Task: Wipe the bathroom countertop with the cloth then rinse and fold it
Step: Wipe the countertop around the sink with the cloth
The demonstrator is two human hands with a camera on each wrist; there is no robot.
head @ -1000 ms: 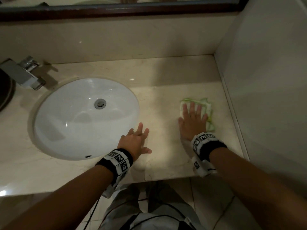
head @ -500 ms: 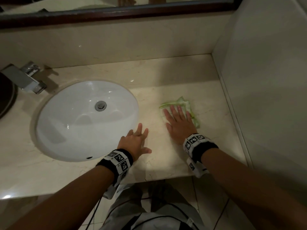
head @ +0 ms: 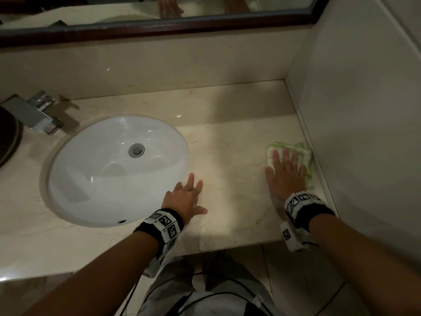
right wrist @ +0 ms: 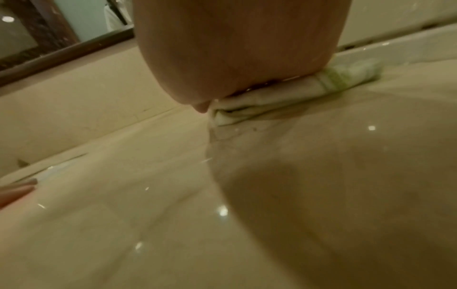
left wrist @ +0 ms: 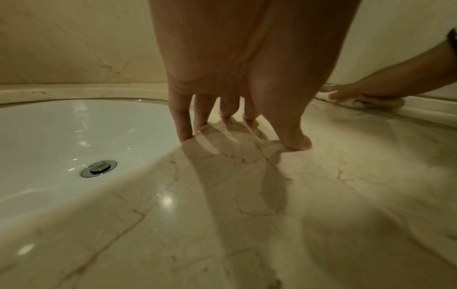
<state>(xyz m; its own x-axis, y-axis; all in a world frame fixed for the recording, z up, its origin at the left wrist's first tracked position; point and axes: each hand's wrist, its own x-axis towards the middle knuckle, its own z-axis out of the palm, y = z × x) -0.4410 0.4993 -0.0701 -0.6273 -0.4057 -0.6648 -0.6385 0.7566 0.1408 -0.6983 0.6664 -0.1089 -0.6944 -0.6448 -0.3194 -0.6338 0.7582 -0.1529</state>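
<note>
A white cloth with green stripes (head: 303, 153) (right wrist: 284, 91) lies bunched on the beige marble countertop (head: 227, 156), close to the right side wall. My right hand (head: 284, 169) lies flat on top of it with straight fingers, pressing it down; in the left wrist view the same hand (left wrist: 346, 93) and cloth (left wrist: 371, 102) show at the far right. My left hand (head: 186, 197) (left wrist: 235, 121) rests flat on the counter beside the sink's right rim, fingers spread and straight, holding nothing.
A white oval sink (head: 102, 174) with a metal drain (head: 136, 149) is set into the counter at left. A chrome faucet (head: 34, 112) stands at its back left. A dark-framed mirror (head: 159, 23) runs above the backsplash. A white wall (head: 364, 133) bounds the counter's right side.
My right hand slid the cloth left toward the sink, then back right to the side wall. The left hand stayed put beside the sink.
</note>
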